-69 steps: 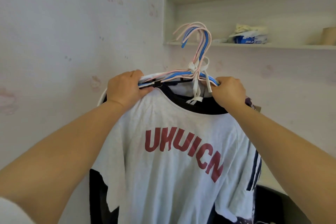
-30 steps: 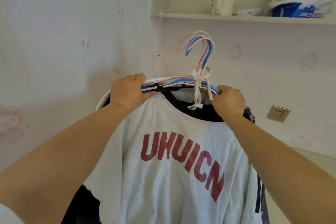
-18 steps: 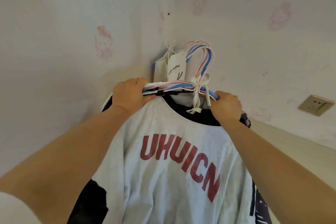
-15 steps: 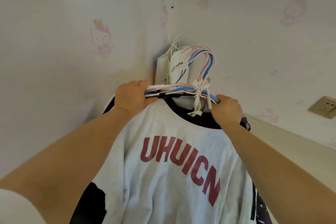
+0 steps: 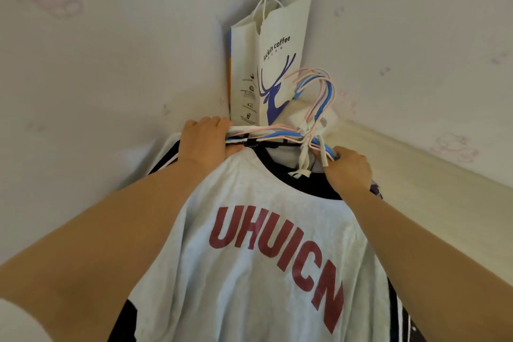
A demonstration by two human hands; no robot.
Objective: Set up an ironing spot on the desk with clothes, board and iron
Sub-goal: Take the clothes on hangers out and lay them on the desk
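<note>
both hands sit in the middle of the frame, each gripping one end of a bundle of hangers (image 5: pixel 277 134). the left hand (image 5: pixel 204 143) is left of centre, fingers curled over the top of the hanger shoulders and thumb tucked beneath them. the right hand (image 5: pixel 348 169) is right of centre and a little lower, fingers wrapped round the other shoulder ends, where blue and white wire shows at the knuckles. the bundle is pink, blue and white wire hangers with a black one below, and their hooks (image 5: pixel 319 91) rise together just above and between the hands, curving toward the right. white fabric ties (image 5: pixel 304 158) dangle from the hook necks.

a pale grey t-shirt (image 5: pixel 249 272) hangs from the hangers and fills the lower centre of the frame, with dark red letters "uhuicn" slanting down to the right. dark clothes (image 5: pixel 302 187) show behind its collar, at the lower left edge and down the right side, one with white stripes.

behind the hooks, at upper centre, a white paper bag (image 5: pixel 280 64) stands in the wall corner; it reads "luckin coffee" with a blue deer, and its string handles reach toward the top edge. the pale wall (image 5: pixel 111 50) carries faint pink prints. a cream surface (image 5: pixel 444 203) runs along the right side of the frame below the wall.
</note>
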